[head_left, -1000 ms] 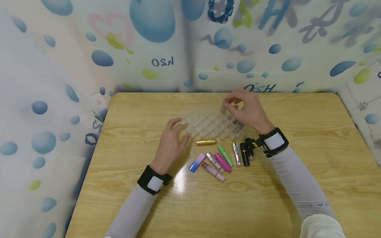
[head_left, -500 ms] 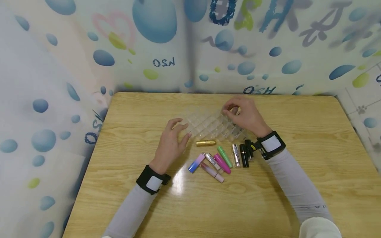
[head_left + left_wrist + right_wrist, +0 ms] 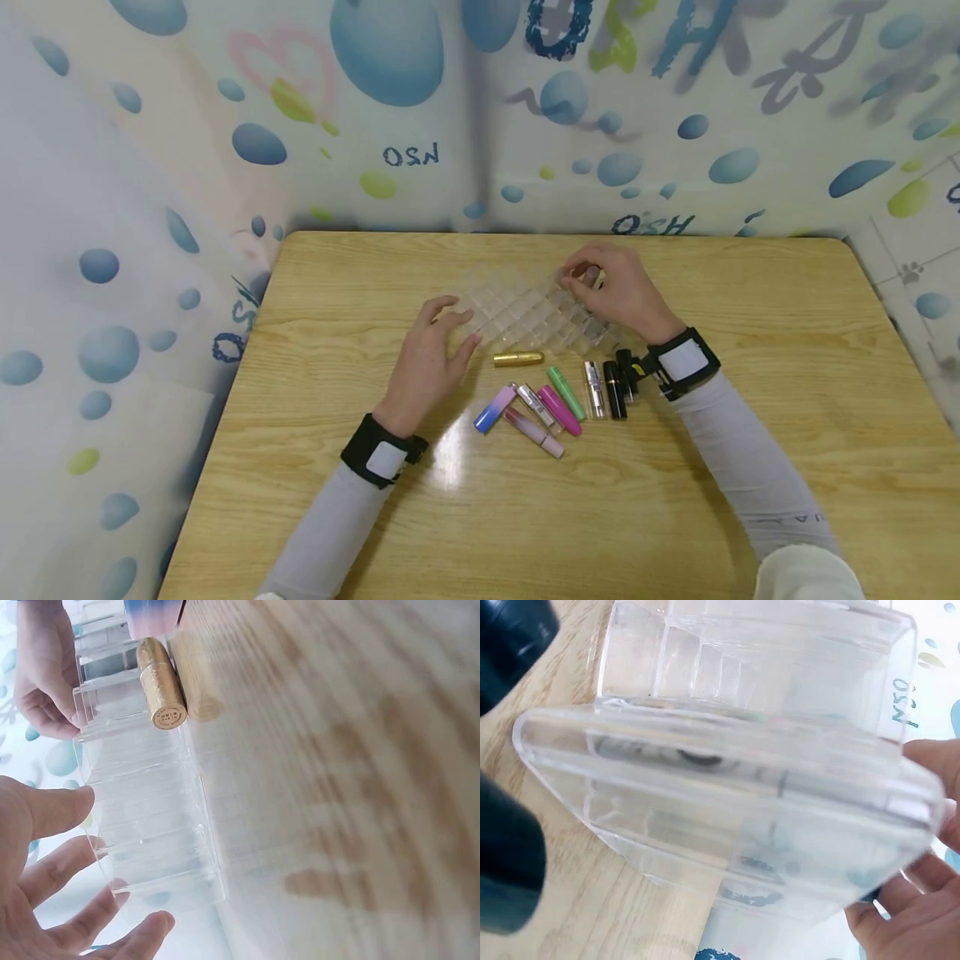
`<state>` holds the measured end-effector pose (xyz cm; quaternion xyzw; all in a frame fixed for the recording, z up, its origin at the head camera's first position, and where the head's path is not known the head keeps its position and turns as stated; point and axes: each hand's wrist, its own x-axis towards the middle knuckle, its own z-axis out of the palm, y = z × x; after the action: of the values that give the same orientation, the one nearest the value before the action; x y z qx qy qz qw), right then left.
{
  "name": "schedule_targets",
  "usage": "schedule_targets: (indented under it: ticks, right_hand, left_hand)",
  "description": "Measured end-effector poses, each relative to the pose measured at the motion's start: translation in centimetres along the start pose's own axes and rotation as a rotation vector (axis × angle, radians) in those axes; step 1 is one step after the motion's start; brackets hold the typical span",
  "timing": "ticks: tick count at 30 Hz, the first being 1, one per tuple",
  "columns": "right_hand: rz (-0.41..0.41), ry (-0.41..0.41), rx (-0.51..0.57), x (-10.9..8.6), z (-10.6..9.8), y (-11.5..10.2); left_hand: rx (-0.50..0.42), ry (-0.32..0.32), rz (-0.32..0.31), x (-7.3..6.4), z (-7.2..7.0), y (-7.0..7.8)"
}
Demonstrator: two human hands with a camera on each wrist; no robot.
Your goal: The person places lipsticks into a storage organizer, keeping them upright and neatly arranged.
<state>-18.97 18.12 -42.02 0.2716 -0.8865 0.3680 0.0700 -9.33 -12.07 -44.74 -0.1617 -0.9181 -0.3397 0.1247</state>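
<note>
A clear plastic lipstick organizer [image 3: 517, 312] with diamond-shaped compartments lies toward the back of the table. My left hand [image 3: 429, 358] is at its left end, thumb and fingertips touching the rim and end wall, loosely spread. My right hand [image 3: 618, 292] is over the back right compartments, thumb and forefinger brought together. A small dark end shows beside its fingers [image 3: 866, 922] through the clear wall; most of this lipstick is hidden. A dark piece [image 3: 697, 757] shows inside the organizer. A gold lipstick [image 3: 161, 686] lies along the organizer's front edge.
In front of the organizer lie a green tube [image 3: 567, 393], a magenta tube [image 3: 559, 411], a blue-purple tube [image 3: 495, 409], a pink tube [image 3: 536, 432] and silver tubes. Black tubes [image 3: 614, 390] lie near the right wrist. A patterned curtain [image 3: 480, 125] hangs behind the table.
My right hand has come down and slightly nearer over the back right compartments, then stayed there. My left hand keeps its place at the organizer's left end. The loose tubes lie as before.
</note>
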Motion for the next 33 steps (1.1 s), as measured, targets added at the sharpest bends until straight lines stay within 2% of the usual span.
schedule_targets:
  ticks: [7,14,20,26,29,33]
  right_hand:
    - [-0.013,0.018,-0.024,-0.1,-0.8,-0.3]
    - [-0.092,0.063,-0.068,-0.5,-1.5,-1.3]
    - [-0.156,0.104,-0.079,-1.8,-2.0,-2.9]
    - [-0.198,0.035,-0.046,-4.2,-1.7,-4.8]
    - [-0.195,-0.006,-0.033,-5.2,-1.4,-5.9]
    - [-0.172,-0.057,-0.011,-6.1,-0.9,-7.0]
  left_hand:
    - [0.039,-0.033,-0.016,0.1,-0.4,0.2]
    - [0.088,-0.059,-0.028,0.2,-0.8,0.5]
    - [0.108,-0.030,0.032,0.3,-1.3,1.1]
    - [0.096,-0.030,0.112,-0.1,-2.2,2.3]
    - [0.085,-0.099,0.135,-0.4,-2.6,3.1]
    - [0.076,-0.287,0.099,-0.9,-2.9,4.0]
